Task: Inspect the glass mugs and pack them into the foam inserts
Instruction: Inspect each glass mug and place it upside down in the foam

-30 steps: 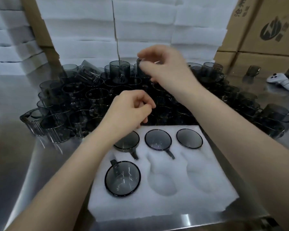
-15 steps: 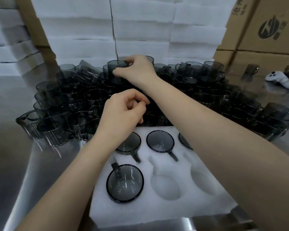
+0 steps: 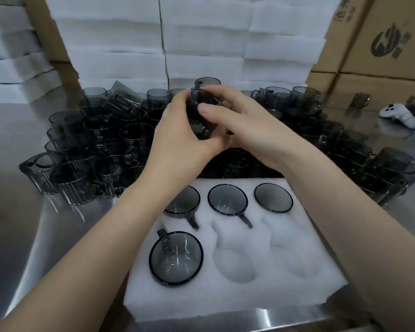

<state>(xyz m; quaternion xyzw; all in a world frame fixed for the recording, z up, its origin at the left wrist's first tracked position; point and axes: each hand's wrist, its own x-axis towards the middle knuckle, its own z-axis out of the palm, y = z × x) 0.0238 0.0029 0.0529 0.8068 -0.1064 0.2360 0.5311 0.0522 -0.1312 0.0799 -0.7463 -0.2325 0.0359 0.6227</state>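
1. Now we hold one smoky glass mug [image 3: 201, 116] up in both hands, above the big pile of mugs [image 3: 101, 140] and well apart from the foam.
2. Our left hand [image 3: 177, 133] curls round the mug's left side.
3. Our right hand [image 3: 247, 130] grips the right side, and its thumb lies across the front of the glass.
4. The held mug is tilted, not straight up.
5. The foam insert [image 3: 285, 291] lies on the metal table [image 3: 17, 236], near us and just in front of the pile.
6. Four mugs sit sunk in its pockets: the back-left mug [image 3: 185, 202], the back-middle mug [image 3: 227, 199], the back-right mug [image 3: 273, 197] and the front-left mug [image 3: 176, 257].
7. Our left arm hides part of the back-left mug.
8. The front-middle pocket [image 3: 234, 264] and the front-right pocket [image 3: 290, 257] show bare white foam.
9. Behind the pile stand stacked foam sheets [image 3: 201, 44], with cardboard boxes [image 3: 381, 44] to the right.
10. A white controller [image 3: 400, 115] lies on the table, far right.
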